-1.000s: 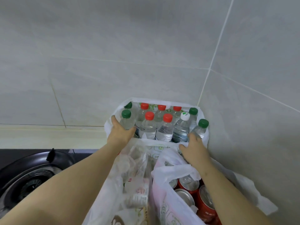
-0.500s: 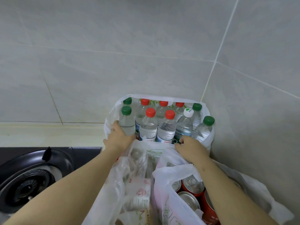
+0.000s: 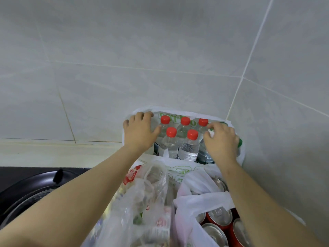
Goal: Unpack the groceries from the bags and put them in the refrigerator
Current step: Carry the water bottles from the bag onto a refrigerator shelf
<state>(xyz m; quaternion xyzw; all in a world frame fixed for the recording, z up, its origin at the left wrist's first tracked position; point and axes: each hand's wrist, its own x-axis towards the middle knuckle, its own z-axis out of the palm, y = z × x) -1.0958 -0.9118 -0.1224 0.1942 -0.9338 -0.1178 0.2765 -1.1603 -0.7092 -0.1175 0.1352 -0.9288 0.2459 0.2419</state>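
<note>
Only two arms of the person vis. Left hand (image 3: 140,132) & right hand (image 3: 220,141) both bare; wrists & forearms likewise uncovered right down to btm frame edge. Fingers (image 3: 142,115) bare too; nails too small to make out.

We saw a pale counter (image 3: 53,154), and at its far corner stood a white bag of water bottles (image 3: 178,115), which served as our mark. Left of that bag and nearer to us, a black hob (image 3: 21,172) lay in the counter with a round burner ring (image 3: 26,191) on it. Just in front of the bag sat a clear bag (image 3: 151,193) and, right of it, a white bag of red cans (image 3: 201,198); their bottoms were hidden from us.
</note>
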